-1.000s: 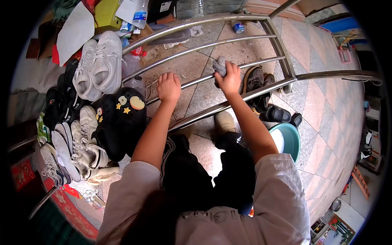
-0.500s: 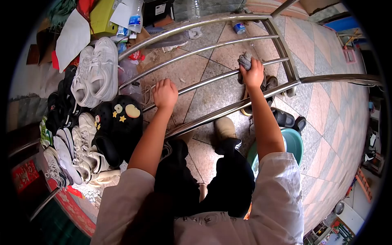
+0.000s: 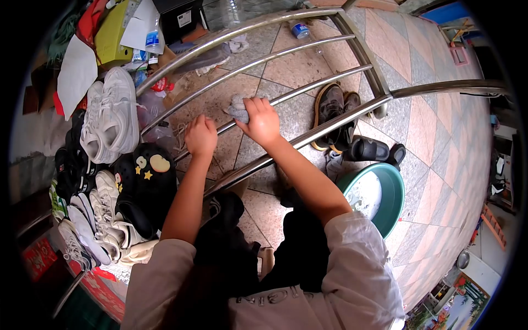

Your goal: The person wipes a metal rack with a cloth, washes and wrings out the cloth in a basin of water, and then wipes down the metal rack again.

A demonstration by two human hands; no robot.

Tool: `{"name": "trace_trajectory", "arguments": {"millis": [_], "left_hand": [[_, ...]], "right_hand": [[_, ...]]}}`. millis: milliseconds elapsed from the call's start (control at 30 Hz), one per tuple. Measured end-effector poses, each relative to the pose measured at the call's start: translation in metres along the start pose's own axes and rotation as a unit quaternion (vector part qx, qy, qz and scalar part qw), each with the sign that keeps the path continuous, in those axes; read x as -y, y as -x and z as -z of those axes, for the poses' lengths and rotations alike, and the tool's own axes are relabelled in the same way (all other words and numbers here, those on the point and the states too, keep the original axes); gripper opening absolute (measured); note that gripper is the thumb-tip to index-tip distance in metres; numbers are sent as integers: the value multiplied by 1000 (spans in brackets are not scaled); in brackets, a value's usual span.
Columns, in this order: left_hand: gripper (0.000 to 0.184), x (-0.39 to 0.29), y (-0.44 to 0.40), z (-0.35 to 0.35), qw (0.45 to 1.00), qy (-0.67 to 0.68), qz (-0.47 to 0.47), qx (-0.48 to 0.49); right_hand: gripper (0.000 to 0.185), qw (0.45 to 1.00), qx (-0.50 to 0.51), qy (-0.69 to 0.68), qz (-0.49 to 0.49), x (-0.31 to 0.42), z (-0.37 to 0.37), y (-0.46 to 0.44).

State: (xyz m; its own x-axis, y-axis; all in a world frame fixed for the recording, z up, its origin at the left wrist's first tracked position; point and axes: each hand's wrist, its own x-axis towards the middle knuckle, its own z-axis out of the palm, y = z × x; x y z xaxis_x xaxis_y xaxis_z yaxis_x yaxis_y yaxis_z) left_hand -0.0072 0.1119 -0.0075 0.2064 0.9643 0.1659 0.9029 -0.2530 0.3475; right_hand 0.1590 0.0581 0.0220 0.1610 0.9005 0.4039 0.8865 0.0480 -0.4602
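Note:
A metal rack with several round bars [image 3: 323, 82] stretches across the view in front of me. My right hand [image 3: 260, 120] is closed around a crumpled grey cloth [image 3: 237, 108], which it presses against one of the inner bars. Just left of it, my left hand [image 3: 201, 135] is wrapped round the same bar, fingers curled over the top. The two hands are close together but apart. White sneakers [image 3: 113, 115] and black clogs [image 3: 157, 184] with yellow star charms lie at the rack's left end, near my left hand.
A teal basin [image 3: 398, 192] with sudsy water stands on the floor to the right. Dark shoes [image 3: 329, 110] and black slippers [image 3: 369, 148] lie behind it. Bottles, a yellow-green box [image 3: 114, 41] and more shoes crowd the left side.
My right hand has slid left along the bar with the grey cloth, from near the rack's right end to beside my left hand. The left hand keeps its grip. The view has shifted slightly.

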Motion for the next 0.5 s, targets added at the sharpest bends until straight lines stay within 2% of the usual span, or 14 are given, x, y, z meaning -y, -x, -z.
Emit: {"name": "trace_trajectory", "arguments": {"millis": [67,200,267,333,500], "left_hand": [[20,2,-5,0,1000,-2,-8,-3],[21,1,0,-1,1000,-7,-6,10],[21,0,-3,1,1000,-10,-6,17],[20,1,-3,-1,1000,-12,-11,17],[20,3,0,-4,1000,-14,-16,0]], "right_hand": [[49,1000,-7,15,-3,-17,8,-3],[49,993,-83,78,-34,-88,26,-10],[47,987,-93,114,-62,-124,37,-17],[46,975,-76,163,-133,-149,54,-27],[43,958,-75,206,-184,-178,70,-41]]}}
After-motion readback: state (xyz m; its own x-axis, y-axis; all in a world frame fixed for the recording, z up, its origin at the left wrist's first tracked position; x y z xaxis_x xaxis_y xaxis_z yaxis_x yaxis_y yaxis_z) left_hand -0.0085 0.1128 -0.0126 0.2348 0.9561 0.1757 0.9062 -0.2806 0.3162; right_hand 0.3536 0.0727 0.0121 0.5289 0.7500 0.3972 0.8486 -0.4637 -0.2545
